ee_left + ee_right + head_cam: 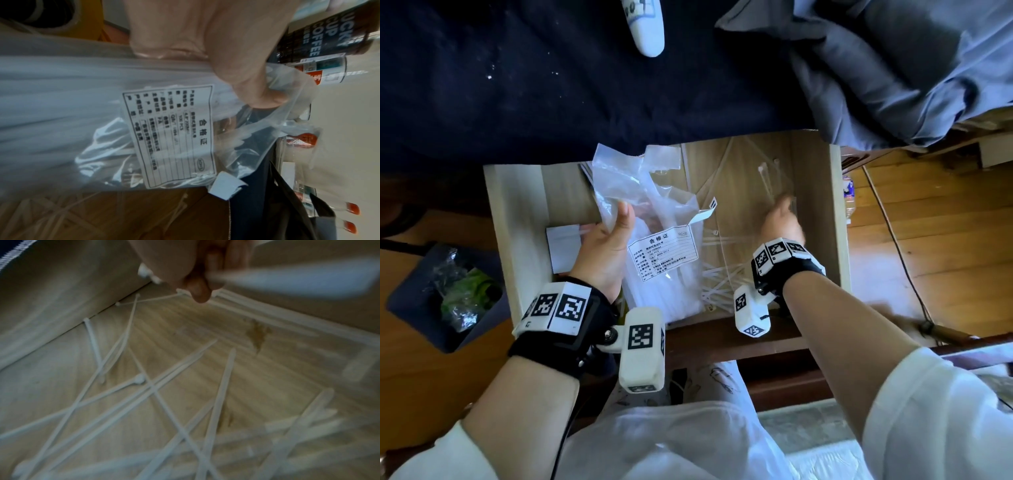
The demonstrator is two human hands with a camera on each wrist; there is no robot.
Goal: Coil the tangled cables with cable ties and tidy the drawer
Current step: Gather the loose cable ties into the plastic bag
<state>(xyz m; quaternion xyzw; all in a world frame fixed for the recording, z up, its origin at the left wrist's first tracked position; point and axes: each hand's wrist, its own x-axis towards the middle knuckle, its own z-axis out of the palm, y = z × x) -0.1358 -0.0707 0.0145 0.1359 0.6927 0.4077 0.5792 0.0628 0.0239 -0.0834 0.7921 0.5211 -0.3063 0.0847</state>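
Wrist units: white blocks with black-and-white markers strapped on both forearms, lowest in the head view.
Left hand (606, 240): at about 8 o'clock in the drawer, thumb and fingers clamped on the upper part of the clear bag (654, 240); the left wrist view shows the thumb pressed onto the plastic.
Clear bag: lifted over the drawer's left half, mouth toward 12 o'clock, holding a bundle of white ties; a printed label (663, 252) faces up.
Right hand (781, 219): toward 2 o'clock in the drawer, fingers curled together around a few cable ties (287, 277), which are blurred in the right wrist view.
Loose cable ties (722, 274): scattered and crossing on the drawer floor, from centre to 5 o'clock, more along the right wall.
Drawer (517, 219): pale wood, pulled open below a dark cloth at 12 o'clock.
Bin (417, 294): dark, at 9 o'clock outside the drawer, with crumpled wrappers inside.
Coffee bottle (320, 40): seen only from the left wrist, beyond the thumb.
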